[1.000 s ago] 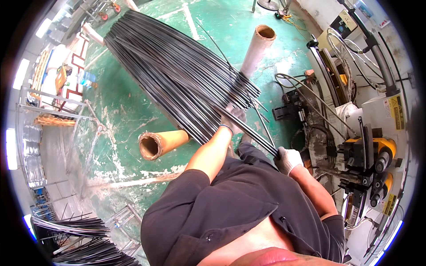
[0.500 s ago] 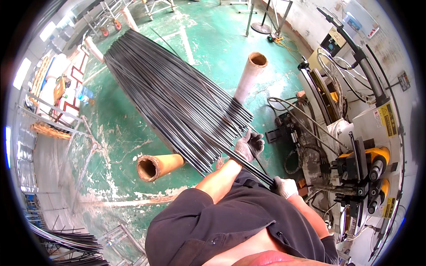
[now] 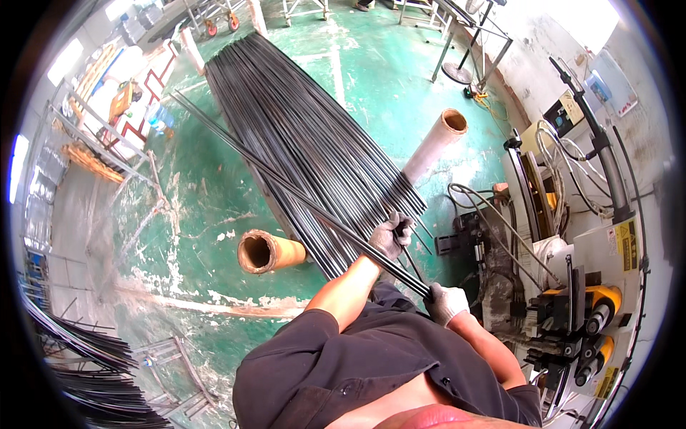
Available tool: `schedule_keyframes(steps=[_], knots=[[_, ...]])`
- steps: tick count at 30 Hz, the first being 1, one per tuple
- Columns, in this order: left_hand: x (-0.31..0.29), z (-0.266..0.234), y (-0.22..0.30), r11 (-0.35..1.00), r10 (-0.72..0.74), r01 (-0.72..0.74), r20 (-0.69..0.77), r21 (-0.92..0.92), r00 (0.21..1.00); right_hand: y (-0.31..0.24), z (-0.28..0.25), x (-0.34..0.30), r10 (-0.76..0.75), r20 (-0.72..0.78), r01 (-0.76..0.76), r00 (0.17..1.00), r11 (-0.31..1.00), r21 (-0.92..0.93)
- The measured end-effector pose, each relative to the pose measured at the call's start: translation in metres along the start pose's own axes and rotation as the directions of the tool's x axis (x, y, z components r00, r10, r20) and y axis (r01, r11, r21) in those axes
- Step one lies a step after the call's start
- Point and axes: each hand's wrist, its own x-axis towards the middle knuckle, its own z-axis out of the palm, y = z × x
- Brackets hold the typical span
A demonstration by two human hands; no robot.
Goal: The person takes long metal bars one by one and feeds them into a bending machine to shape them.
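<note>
My right hand point(image 3: 446, 304), in a pale knit glove, is closed around the near ends of a small bundle of thin black rods point(image 3: 314, 205). That bundle slants up and left across the pile, its far end sticking out past the pile's left side. My left hand point(image 3: 391, 234), in a greyish glove, has its fingers curled around a single black rod point(image 3: 412, 263) by the pile's near end; the bundle runs beside its wrist. Beneath lies a long pile of black rods point(image 3: 307, 121). The palms of both hands are hidden.
A tan cardboard tube point(image 3: 286, 252) stands left of the pile, a pale one point(image 3: 436, 146) to its right. Machinery with yellow-black parts point(image 3: 600, 309) and looping hoses point(image 3: 493, 222) lines the right. More black rods point(image 3: 93, 386) lie at lower left, near a metal frame point(image 3: 186, 368).
The view has shifted, so the pile sits farther right. The held bundle has swung out across the pile's left edge. My left fingers have curled in from a looser pose.
</note>
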Motion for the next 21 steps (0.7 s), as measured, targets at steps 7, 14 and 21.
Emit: schedule_keyframes(steps=[7,14,21], knots=[[-0.005,0.018,0.025,0.998,0.061,-0.058,-0.106,0.030,0.992,0.003,-0.006,0.023,-0.093,-0.051,0.092,0.994,0.996,-0.021],[-0.005,-0.022,0.059,0.986,0.118,-0.092,-0.196,0.140,0.973,-0.024,0.005,0.055,-0.129,-0.008,0.129,0.992,0.991,0.027],[0.021,-0.029,0.074,0.989,0.148,-0.139,-0.367,0.053,0.918,-0.040,-0.006,0.071,-0.043,0.053,0.038,0.998,0.994,0.103]])
